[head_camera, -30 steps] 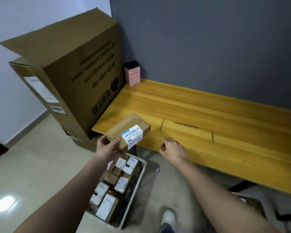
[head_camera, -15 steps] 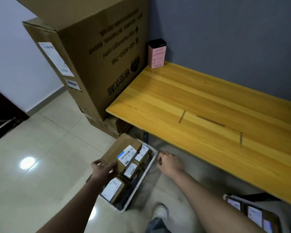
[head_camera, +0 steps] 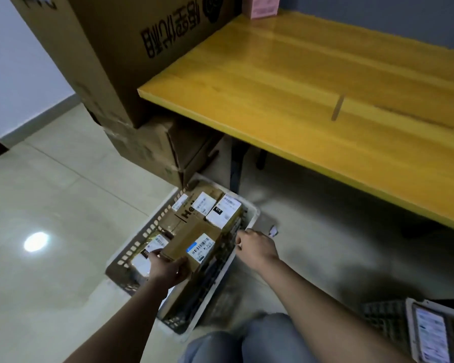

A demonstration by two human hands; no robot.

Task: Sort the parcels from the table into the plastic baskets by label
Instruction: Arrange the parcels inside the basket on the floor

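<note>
The parcel (head_camera: 194, 244), a small brown carton with a white barcode label on its upper face, has come down off the level of the desk and now sits low over the white plastic basket (head_camera: 250, 214) on the floor, resting on or just above the cartons already packed there; whether it has touched them cannot be told. A second ago it was held up near the front left corner of the desk, label showing; half a second ago it was halfway down.

The left hand (head_camera: 168, 268) holds the parcel by its near end, fingers curled round the edge, so this grip is closed on the carton and has not let go. The right hand (head_camera: 257, 247) hangs just beside the basket's right rim, fingers loosely curled and holding nothing; it has followed the left one down from the desk's front edge.

Inside the basket lie several other labelled cartons (head_camera: 223, 210), packed close toward the far end, most with white labels up.

This parcel appears to have been assigned to this basket, and its sorting is nearly done; what remains is to settle it flat and release. The visible part of the desk (head_camera: 312, 82) bears only a pink box (head_camera: 262, 6) at its back left corner. A second basket (head_camera: 409, 331) with labelled parcels shows at the lower right. Large cardboard boxes (head_camera: 131, 53) stand stacked against the desk's left edge.
</note>
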